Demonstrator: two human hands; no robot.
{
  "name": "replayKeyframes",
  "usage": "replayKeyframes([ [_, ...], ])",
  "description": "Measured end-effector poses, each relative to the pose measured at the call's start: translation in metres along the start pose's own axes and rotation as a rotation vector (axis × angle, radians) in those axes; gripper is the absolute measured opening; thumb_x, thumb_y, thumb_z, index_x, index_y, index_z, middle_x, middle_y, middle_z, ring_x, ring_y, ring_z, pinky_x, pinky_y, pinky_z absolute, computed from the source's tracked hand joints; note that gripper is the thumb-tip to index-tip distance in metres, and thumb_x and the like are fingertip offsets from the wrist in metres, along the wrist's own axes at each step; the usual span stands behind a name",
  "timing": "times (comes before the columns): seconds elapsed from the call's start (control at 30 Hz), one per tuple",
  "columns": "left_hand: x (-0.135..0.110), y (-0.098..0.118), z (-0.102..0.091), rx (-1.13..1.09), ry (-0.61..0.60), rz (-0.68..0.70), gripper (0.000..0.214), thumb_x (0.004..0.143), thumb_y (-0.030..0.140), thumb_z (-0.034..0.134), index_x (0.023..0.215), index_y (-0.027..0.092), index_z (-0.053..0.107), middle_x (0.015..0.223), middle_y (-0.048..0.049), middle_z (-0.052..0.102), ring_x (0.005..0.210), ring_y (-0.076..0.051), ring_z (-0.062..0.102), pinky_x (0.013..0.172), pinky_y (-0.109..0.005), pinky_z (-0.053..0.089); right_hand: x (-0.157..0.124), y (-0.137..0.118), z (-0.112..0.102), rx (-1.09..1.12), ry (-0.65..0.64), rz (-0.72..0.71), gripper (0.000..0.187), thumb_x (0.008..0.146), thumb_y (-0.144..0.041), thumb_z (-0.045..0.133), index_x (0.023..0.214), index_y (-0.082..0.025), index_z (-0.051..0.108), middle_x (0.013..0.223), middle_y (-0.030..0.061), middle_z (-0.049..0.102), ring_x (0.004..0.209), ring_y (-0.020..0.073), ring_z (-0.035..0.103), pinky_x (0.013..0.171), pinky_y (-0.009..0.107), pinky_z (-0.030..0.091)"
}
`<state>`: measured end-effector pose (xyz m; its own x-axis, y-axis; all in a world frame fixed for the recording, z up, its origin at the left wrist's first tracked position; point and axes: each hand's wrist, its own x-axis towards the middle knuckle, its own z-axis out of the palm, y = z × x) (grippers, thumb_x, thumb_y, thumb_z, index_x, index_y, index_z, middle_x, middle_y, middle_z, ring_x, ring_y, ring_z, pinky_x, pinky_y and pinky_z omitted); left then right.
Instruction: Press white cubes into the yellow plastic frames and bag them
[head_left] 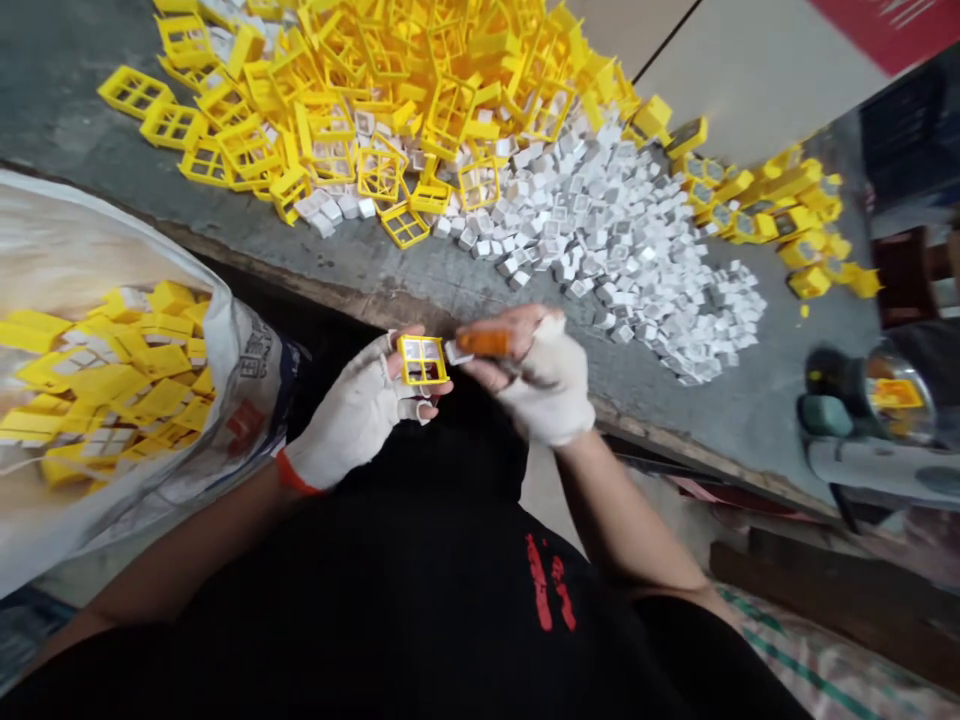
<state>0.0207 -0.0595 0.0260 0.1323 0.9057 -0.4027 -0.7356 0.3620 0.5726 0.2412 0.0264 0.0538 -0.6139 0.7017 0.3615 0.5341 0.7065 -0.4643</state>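
Observation:
My left hand (pixel 360 405), in a white fingerless glove with an orange cuff, grips a small yellow four-opening plastic frame (pixel 422 360) in its fingertips. White shows in the upper openings of this frame, and the lower ones look darker. Close to its right side, my right hand (pixel 536 375), gloved the same way, pinches a small white plastic block (pixel 457 353). An orange covering (pixel 484 343) wraps one finger of that hand, blurred by motion. Whether the block touches the frame I cannot tell.
On the grey table lie a big heap of yellow frames (pixel 375 60) and a pile of white blocks (pixel 600 220). More yellow pieces (pixel 806 200) are at the right, near a scale-like device (pixel 885 465). An open white sack (pixel 225 390) holding yellow pieces stands at left.

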Motion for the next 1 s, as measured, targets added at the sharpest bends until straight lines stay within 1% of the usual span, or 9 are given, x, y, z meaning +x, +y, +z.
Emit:
replayKeyframes([
  [0.07,-0.002,-0.003,0.001,-0.01,-0.02,-0.003,0.041,0.084,0.034,0.096,0.119,0.024,0.078,0.111,-0.0047,0.082,0.086,-0.022,0.079,0.066,-0.031,0.066,-0.014,-0.02,0.008,0.124,0.075,-0.065,0.037,0.112,-0.055,0.059,0.115,-0.03,0.086,0.106,0.0049,0.088,0.099,0.0272,0.077,0.097,0.049,0.059],
  [0.17,-0.008,-0.008,0.004,-0.025,-0.044,-0.014,0.042,0.078,0.032,0.102,0.114,0.024,0.083,0.112,-0.0041,0.084,0.085,-0.02,0.078,0.067,-0.03,0.068,-0.027,-0.034,0.023,0.171,0.148,-0.057,0.037,0.113,-0.053,0.058,0.108,-0.03,0.087,0.106,0.0052,0.089,0.098,0.0258,0.078,0.095,0.047,0.06],
  [0.3,-0.014,-0.014,0.006,-0.046,-0.03,-0.014,0.039,0.075,0.031,0.105,0.109,0.024,0.086,0.108,-0.0029,0.085,0.084,-0.018,0.078,0.07,-0.028,0.069,-0.036,-0.036,0.033,0.15,0.058,-0.049,0.041,0.115,-0.054,0.053,0.109,-0.033,0.087,0.117,0.0043,0.088,0.11,0.0259,0.077,0.101,0.048,0.059],
  [0.4,-0.013,-0.013,0.006,-0.058,0.002,0.015,0.039,0.076,0.03,0.104,0.109,0.024,0.085,0.108,-0.0026,0.085,0.087,-0.019,0.08,0.069,-0.027,0.068,-0.035,-0.022,0.026,0.122,-0.028,-0.122,0.039,0.114,-0.055,0.054,0.121,-0.034,0.086,0.134,0.0038,0.084,0.119,0.0251,0.076,0.103,0.045,0.058],
  [0.47,-0.011,-0.011,0.005,-0.054,0.006,0.015,0.039,0.078,0.031,0.102,0.111,0.025,0.083,0.111,-0.0039,0.085,0.09,-0.023,0.082,0.068,-0.03,0.067,-0.027,0.002,0.016,0.034,0.035,-0.01,0.037,0.113,-0.05,0.053,0.128,-0.034,0.083,0.141,0.0043,0.081,0.124,0.0266,0.074,0.107,0.047,0.057],
  [0.57,-0.006,-0.007,0.005,-0.033,0.006,0.006,0.037,0.083,0.033,0.098,0.114,0.025,0.079,0.11,-0.0064,0.085,0.092,-0.027,0.084,0.065,-0.031,0.066,-0.003,0.05,0.003,-0.192,0.174,0.36,0.033,0.106,-0.036,0.059,0.131,-0.029,0.08,0.135,0.0099,0.081,0.124,0.0333,0.072,0.11,0.057,0.053],
  [0.67,-0.004,-0.005,0.005,-0.023,0.014,-0.006,0.037,0.084,0.032,0.096,0.114,0.025,0.077,0.106,-0.0061,0.085,0.088,-0.027,0.084,0.064,-0.031,0.065,0.024,0.083,0.002,-0.334,0.087,0.519,0.03,0.093,-0.033,0.075,0.123,-0.025,0.079,0.123,0.0138,0.084,0.118,0.0384,0.071,0.106,0.06,0.052],
  [0.83,-0.003,-0.002,0.005,-0.012,0.009,-0.007,0.042,0.08,0.034,0.1,0.113,0.024,0.077,0.105,-0.0058,0.085,0.087,-0.027,0.084,0.064,-0.031,0.065,0.041,0.076,0.007,-0.322,-0.044,0.545,0.014,0.098,-0.032,0.072,0.108,-0.024,0.078,0.107,0.0088,0.084,0.106,0.0311,0.075,0.107,0.054,0.051],
  [1.0,-0.001,-0.003,0.004,0.002,0.008,-0.016,0.047,0.076,0.035,0.102,0.114,0.023,0.076,0.103,-0.0046,0.084,0.086,-0.027,0.084,0.064,-0.032,0.065,0.035,0.072,-0.002,-0.243,-0.116,0.674,0.019,0.095,-0.043,0.077,0.086,-0.025,0.077,0.079,0.0004,0.078,0.082,0.025,0.073,0.095,0.045,0.055],
])
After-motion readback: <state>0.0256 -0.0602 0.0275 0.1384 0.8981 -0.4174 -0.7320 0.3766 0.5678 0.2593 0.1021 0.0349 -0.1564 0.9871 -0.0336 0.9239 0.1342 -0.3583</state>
